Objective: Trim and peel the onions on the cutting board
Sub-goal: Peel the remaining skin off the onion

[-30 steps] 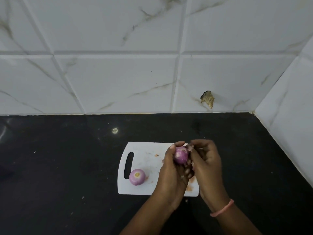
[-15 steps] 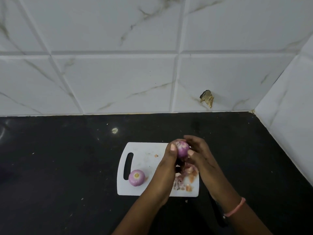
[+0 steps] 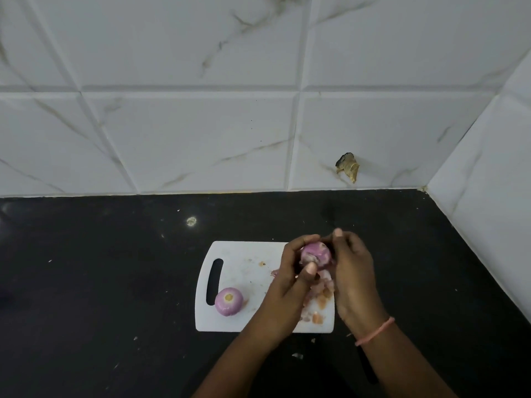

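A small purple onion point(image 3: 315, 255) is held above the right half of the white cutting board point(image 3: 244, 259). My left hand point(image 3: 293, 277) grips it from the left, thumb on its near side. My right hand point(image 3: 349, 268) holds it from the right, fingers curled over its top. A second peeled purple onion point(image 3: 228, 301) sits on the board's near left, beside the handle slot. Loose onion skins and trimmings point(image 3: 319, 304) lie on the board under my hands.
The board lies on a black countertop point(image 3: 115, 282) dotted with small scraps. A white marble-tiled wall point(image 3: 201, 124) rises behind and at the right. A dark knife handle point(image 3: 366, 366) pokes out beneath my right forearm near the counter's front.
Both hands have kept turning the onion between them above the board. My right hand shifted from below the onion to its right side; more skin bits lie on the board.
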The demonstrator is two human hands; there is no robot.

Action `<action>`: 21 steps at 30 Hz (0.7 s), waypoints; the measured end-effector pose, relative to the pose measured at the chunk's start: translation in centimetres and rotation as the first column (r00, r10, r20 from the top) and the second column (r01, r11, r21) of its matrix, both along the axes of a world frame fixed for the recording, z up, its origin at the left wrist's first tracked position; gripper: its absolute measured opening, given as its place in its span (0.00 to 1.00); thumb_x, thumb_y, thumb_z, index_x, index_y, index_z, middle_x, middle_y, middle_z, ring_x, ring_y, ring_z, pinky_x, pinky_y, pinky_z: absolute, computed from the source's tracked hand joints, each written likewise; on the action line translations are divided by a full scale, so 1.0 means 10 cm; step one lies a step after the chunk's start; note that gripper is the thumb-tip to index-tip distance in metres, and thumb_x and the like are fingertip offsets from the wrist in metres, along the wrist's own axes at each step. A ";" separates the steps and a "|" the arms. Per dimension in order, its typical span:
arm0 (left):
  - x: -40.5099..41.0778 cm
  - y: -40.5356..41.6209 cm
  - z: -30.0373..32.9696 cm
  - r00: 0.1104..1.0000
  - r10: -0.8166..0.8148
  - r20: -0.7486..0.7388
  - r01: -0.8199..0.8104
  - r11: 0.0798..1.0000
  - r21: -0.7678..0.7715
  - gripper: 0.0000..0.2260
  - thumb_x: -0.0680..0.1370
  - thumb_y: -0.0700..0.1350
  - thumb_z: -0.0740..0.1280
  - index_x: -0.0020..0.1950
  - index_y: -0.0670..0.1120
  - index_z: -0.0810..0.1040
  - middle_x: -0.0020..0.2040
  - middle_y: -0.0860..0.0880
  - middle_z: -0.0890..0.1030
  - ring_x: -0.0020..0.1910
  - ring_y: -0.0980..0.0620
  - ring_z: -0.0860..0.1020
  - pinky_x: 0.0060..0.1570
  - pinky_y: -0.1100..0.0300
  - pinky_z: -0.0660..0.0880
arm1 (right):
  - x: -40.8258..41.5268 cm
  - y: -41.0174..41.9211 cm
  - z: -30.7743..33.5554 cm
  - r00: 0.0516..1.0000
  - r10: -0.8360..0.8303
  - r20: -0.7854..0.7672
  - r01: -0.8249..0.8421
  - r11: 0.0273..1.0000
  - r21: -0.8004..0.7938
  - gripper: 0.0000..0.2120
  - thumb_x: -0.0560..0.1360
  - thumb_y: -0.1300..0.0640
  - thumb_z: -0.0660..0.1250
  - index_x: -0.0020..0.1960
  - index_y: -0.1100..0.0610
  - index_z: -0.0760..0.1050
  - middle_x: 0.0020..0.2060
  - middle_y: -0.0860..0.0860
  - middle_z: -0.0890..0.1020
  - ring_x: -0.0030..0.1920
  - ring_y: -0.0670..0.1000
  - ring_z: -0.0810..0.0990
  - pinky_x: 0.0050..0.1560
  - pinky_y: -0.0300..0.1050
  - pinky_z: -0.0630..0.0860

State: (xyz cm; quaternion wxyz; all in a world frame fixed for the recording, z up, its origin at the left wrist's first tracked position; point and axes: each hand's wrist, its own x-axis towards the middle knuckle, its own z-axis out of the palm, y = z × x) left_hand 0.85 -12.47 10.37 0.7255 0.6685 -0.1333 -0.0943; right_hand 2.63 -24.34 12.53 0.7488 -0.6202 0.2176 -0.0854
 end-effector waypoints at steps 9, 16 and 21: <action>0.14 0.13 -0.11 0.993 0.119 -0.013 -0.119 0.992 0.034 0.22 0.77 0.38 0.72 0.67 0.54 0.74 0.63 0.54 0.79 0.63 0.50 0.79 0.60 0.51 0.78 | -0.08 -0.28 -0.07 0.972 0.134 0.195 -0.078 0.960 -0.270 0.15 0.77 0.63 0.54 0.38 0.60 0.76 0.34 0.58 0.79 0.34 0.56 0.77 0.37 0.48 0.73; 0.18 0.11 -0.01 0.987 0.155 0.039 -0.157 0.987 0.044 0.14 0.75 0.40 0.74 0.59 0.52 0.79 0.53 0.57 0.83 0.52 0.55 0.81 0.51 0.62 0.77 | -0.17 -0.15 -0.06 0.874 0.459 0.158 -0.408 0.871 -0.274 0.15 0.76 0.50 0.66 0.62 0.49 0.77 0.57 0.44 0.79 0.55 0.51 0.81 0.45 0.48 0.82; 0.18 0.06 -0.07 0.928 0.255 0.273 -0.344 0.868 0.359 0.15 0.75 0.58 0.70 0.61 0.61 0.78 0.57 0.60 0.76 0.59 0.57 0.75 0.65 0.51 0.68 | -0.16 -0.14 -0.07 0.928 0.339 0.153 -0.347 0.937 0.032 0.15 0.71 0.49 0.74 0.56 0.50 0.82 0.58 0.53 0.81 0.57 0.58 0.82 0.49 0.54 0.81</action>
